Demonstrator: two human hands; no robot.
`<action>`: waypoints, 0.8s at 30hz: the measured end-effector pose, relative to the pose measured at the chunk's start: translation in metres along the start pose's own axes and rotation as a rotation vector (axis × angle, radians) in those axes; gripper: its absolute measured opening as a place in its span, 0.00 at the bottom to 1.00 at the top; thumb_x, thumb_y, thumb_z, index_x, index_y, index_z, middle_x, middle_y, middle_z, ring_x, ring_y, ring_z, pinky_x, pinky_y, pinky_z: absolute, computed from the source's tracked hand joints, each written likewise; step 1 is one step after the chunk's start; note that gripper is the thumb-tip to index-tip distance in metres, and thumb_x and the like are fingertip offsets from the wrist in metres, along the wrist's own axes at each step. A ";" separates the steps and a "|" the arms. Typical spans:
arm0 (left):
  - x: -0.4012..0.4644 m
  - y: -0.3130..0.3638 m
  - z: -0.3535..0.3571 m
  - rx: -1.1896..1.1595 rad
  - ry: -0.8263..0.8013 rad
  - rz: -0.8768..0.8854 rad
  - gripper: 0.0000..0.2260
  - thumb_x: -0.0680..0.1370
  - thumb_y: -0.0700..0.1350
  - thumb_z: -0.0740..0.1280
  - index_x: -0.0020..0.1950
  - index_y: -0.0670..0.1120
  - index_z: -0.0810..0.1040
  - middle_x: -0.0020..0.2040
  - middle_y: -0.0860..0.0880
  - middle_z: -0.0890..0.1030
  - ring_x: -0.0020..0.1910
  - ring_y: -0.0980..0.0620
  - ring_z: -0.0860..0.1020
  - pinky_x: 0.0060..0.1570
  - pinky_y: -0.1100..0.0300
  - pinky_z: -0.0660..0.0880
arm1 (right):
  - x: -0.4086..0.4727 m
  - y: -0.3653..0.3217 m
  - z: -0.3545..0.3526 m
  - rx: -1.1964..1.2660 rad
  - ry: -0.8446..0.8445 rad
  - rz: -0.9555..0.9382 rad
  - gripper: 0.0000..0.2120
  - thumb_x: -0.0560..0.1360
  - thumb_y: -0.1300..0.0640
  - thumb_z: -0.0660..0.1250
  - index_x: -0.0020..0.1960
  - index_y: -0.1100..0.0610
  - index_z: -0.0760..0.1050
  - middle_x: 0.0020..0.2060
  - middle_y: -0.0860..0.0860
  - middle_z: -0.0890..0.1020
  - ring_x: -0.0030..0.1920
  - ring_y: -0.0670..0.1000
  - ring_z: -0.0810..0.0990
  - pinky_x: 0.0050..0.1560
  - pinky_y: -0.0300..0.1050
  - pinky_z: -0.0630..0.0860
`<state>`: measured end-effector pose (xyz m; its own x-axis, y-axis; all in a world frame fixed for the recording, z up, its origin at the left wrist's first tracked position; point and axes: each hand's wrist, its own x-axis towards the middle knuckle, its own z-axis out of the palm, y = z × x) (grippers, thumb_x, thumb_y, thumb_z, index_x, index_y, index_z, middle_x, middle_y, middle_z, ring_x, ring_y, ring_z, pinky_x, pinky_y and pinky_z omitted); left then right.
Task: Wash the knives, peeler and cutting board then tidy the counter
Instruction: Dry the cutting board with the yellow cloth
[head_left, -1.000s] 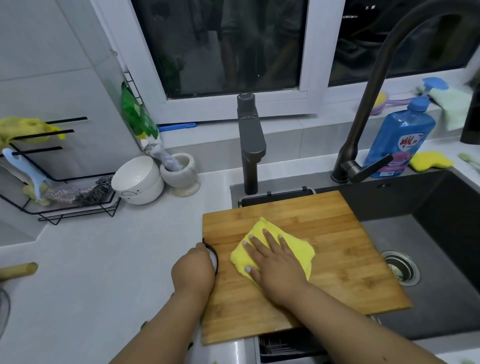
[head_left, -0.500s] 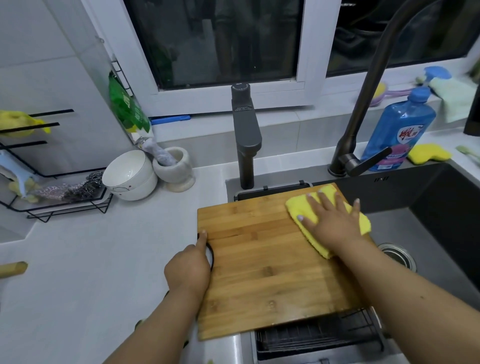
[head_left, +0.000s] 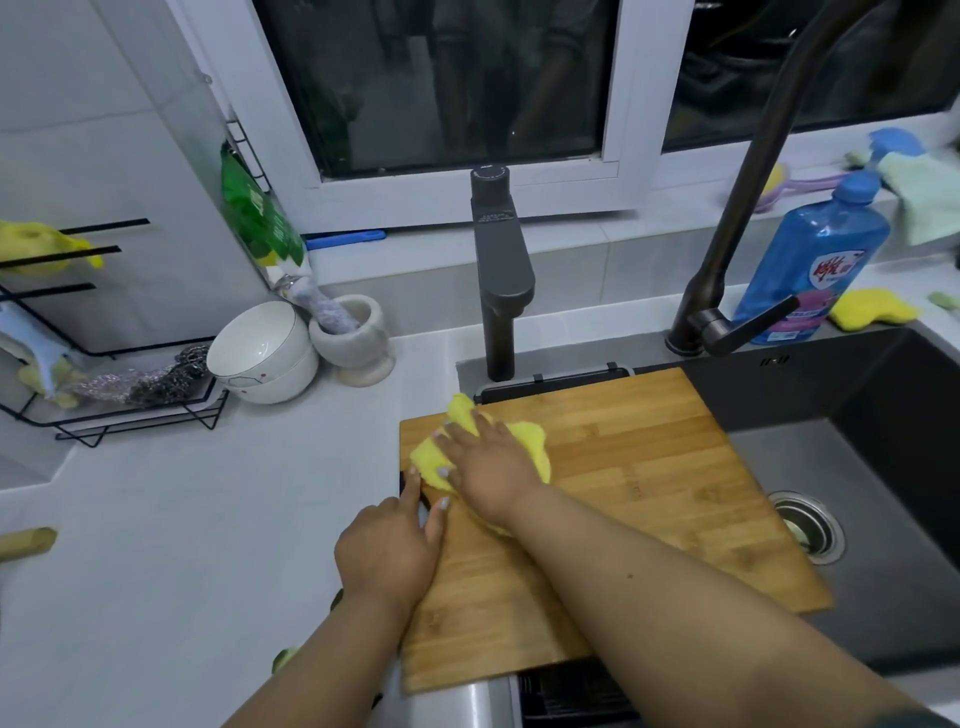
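Pressing right hand (head_left: 493, 467) flat on yellow cloth (head_left: 535, 441), left hand (head_left: 387, 551) gripping cutting board (head_left: 649, 499) edge

A red and white label with large Chinese characters is seen on the blue detergent bottle (head_left: 810, 265) behind the sink, but the characters are too blurred to be read. Pale lettering is printed on the green packet (head_left: 260, 218) hanging by the window, equally illegible. No other text can be made out.
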<state>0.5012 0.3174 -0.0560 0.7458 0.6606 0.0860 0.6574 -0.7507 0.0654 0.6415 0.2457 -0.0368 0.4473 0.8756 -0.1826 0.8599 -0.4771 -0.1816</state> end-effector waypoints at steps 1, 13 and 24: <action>0.001 0.000 0.001 0.013 0.008 0.003 0.32 0.76 0.66 0.37 0.77 0.58 0.58 0.46 0.54 0.79 0.45 0.53 0.77 0.33 0.60 0.69 | 0.004 0.001 -0.002 0.005 -0.003 -0.030 0.25 0.83 0.47 0.49 0.78 0.51 0.51 0.78 0.48 0.53 0.77 0.56 0.46 0.74 0.53 0.47; 0.005 0.007 0.006 0.018 -0.029 -0.015 0.26 0.81 0.59 0.41 0.77 0.54 0.57 0.45 0.54 0.79 0.44 0.53 0.77 0.32 0.60 0.70 | -0.091 0.169 -0.012 0.052 0.087 0.536 0.27 0.82 0.44 0.46 0.78 0.50 0.47 0.78 0.49 0.50 0.77 0.56 0.46 0.76 0.53 0.47; 0.005 0.002 0.007 0.015 -0.038 0.009 0.24 0.82 0.56 0.42 0.77 0.54 0.58 0.47 0.50 0.81 0.48 0.49 0.78 0.35 0.59 0.71 | -0.114 -0.018 0.031 0.079 0.035 0.044 0.25 0.78 0.45 0.49 0.71 0.52 0.68 0.71 0.50 0.70 0.73 0.58 0.64 0.72 0.53 0.57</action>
<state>0.5073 0.3189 -0.0627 0.7552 0.6536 0.0489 0.6517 -0.7568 0.0501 0.5677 0.1524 -0.0426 0.4939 0.8549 -0.1589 0.8174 -0.5188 -0.2502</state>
